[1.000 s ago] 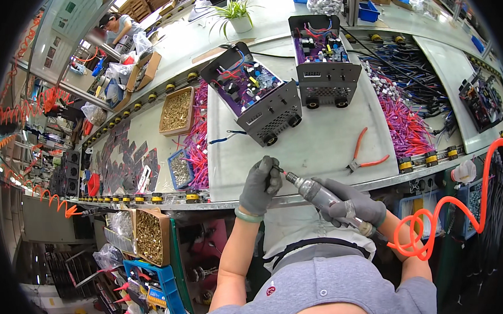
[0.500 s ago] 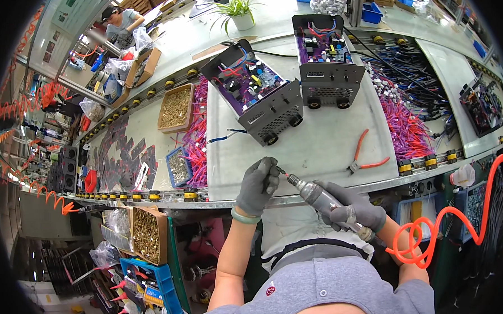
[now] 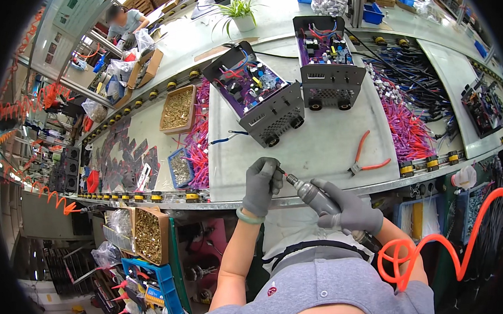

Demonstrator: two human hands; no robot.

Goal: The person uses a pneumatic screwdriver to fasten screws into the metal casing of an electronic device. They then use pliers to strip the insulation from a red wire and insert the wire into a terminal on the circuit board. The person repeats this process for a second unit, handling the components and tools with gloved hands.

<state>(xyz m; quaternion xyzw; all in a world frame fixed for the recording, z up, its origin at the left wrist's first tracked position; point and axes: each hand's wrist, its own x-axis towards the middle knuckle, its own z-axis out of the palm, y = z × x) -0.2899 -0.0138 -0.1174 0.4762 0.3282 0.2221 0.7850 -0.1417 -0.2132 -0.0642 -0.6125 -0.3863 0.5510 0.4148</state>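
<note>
My right hand, in a grey glove, is wrapped around a pneumatic screwdriver. An orange coiled air hose trails near its rear end. The driver's bit points left, toward my gloved left hand, whose fingers are pinched together by the tip. Whatever lies between those fingers is too small to make out. Beyond my hands, two black metal chassis with purple circuit boards stand on the bench: one angled at the left, another at the right. Red-handled pliers lie to the right.
Left of the work mat are a tan tray of small metal parts and a blue tray. Piles of pink wires flank the mat. A potted plant stands at the back; a co-worker is far left.
The view has shifted slightly. My right hand's fingers have changed position on the screwdriver, and the hose loops have swung. My left hand stays pinched close to the bit.
</note>
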